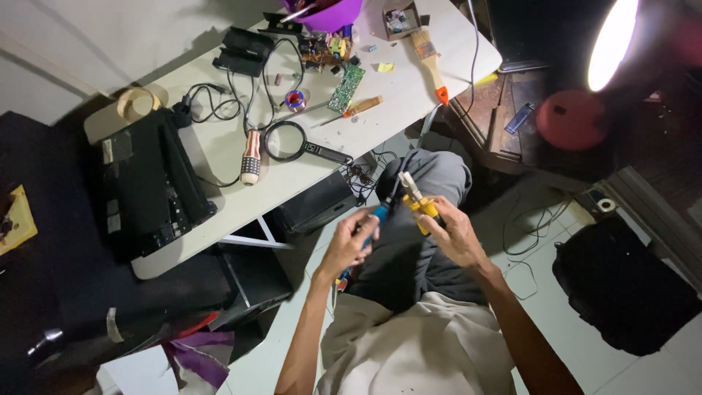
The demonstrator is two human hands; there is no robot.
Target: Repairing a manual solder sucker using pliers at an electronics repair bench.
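Two hands (406, 234) grip pliers (418, 203), soldering iron (376, 218) (table (409, 110) beside).

- white table (219, 139), cluttered, upper left
- pale tile floor (578, 256)
- lit lamp (613, 44) top right, rest of the room dim
- black bag (621, 289) on floor, right

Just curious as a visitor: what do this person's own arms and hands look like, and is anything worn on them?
Both arms are bare to the short sleeves of a pale shirt. The left hand and right hand wear no gloves; no watch or rings show.
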